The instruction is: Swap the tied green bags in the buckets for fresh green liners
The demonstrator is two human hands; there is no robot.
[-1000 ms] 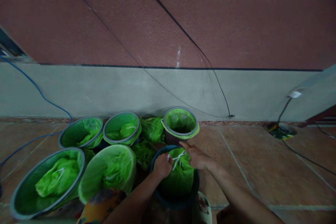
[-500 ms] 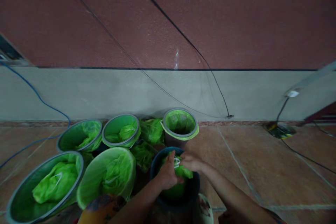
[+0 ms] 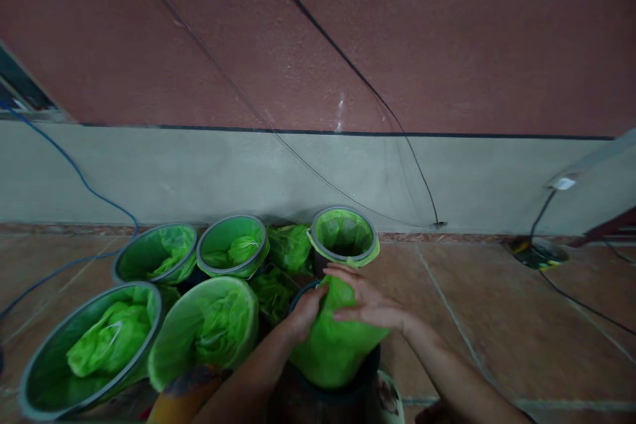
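Observation:
In the head view, a thin green bag (image 3: pixel 330 351) stands up out of a dark blue bucket (image 3: pixel 368 377) in front of me. My left hand (image 3: pixel 303 315) grips the bag's upper left side. From the right, my right hand (image 3: pixel 368 301) clasps the top of the bag, thumb and fingers on either side of it. The bag covers most of the bucket's opening. What lies inside the bag cannot be seen.
Several bins lined with green bags stand to the left, among them a large grey-rimmed bin (image 3: pixel 34 351) and a pale green bin (image 3: pixel 159 358). Another lined bin (image 3: pixel 344 258) stands behind the bucket. A blue cable (image 3: pixel 89 189) and black cable (image 3: pixel 576 295) cross the floor.
The green bag has risen from low in the bucket to above its rim. Both hands have shifted their hold, and the white cord seen earlier on it is out of sight.

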